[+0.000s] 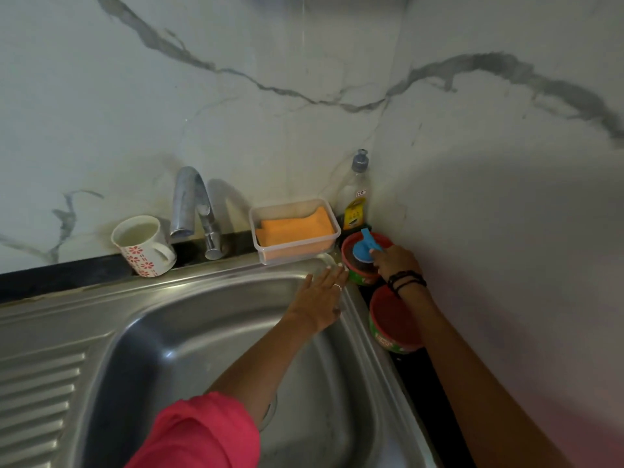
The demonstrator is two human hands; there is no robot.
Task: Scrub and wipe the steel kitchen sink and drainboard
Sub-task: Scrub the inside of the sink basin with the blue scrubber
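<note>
The right hand grips the blue-handled scrubber in a round red tub; the left hand, fingers straight, rests on the steel kitchen sink rim.

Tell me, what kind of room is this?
Most likely a home kitchen, at the washing-up corner. There is a steel sink with a ridged drainboard, a tap above it, and a bottle of dish soap by the marble-patterned wall.
</note>
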